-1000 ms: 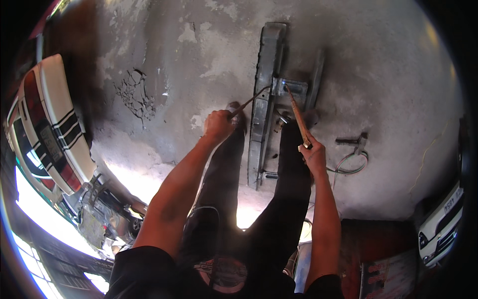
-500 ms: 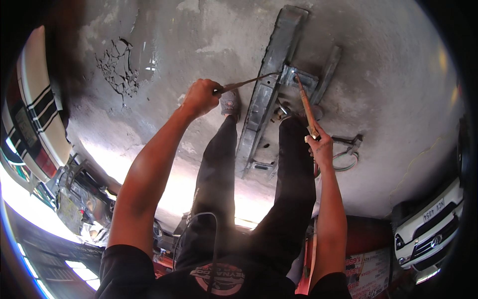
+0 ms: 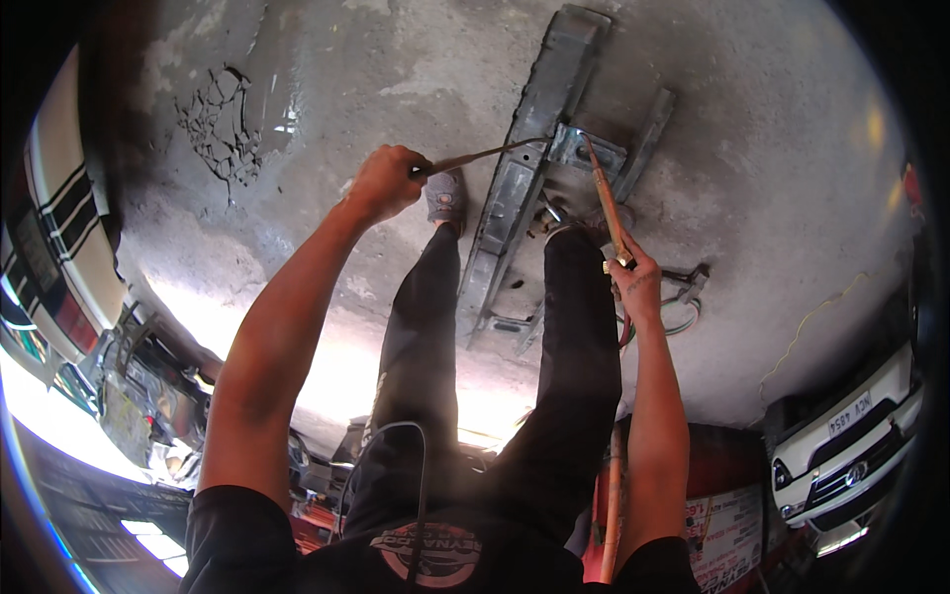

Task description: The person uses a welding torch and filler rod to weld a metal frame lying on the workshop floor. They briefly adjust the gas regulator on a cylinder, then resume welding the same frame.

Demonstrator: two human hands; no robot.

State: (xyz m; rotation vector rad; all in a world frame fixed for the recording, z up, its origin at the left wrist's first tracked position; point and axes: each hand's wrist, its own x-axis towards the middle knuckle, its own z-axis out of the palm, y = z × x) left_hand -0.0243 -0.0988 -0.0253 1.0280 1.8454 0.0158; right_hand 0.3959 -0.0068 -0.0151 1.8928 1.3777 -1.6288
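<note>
Left hand (image 3: pixel 384 183) fingers grip a thin metal rod (image 3: pixel 485 156); right hand (image 3: pixel 636 287) fingers hold a copper-coloured torch tube (image 3: pixel 604 198). Both tips meet at the grey steel bracket (image 3: pixel 586 150) on the long grey steel channel frame (image 3: pixel 529 158), lying on the concrete floor (image 3: pixel 327 89) and likely steadied by a foot.

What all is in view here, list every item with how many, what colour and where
metal frame: one, grey, lying on the floor ahead of the feet
thin rod: one, dark, from left hand to the frame
torch tube: one, copper-coloured, from right hand to the frame
hoses: a few, looped on the floor by the right hand
concrete floor: grey, cracked patch at upper left
white car: one, lower right
striped car: one, cream with dark stripes, left edge
left hand: closed on the thin rod
right hand: closed on the torch tube
</note>
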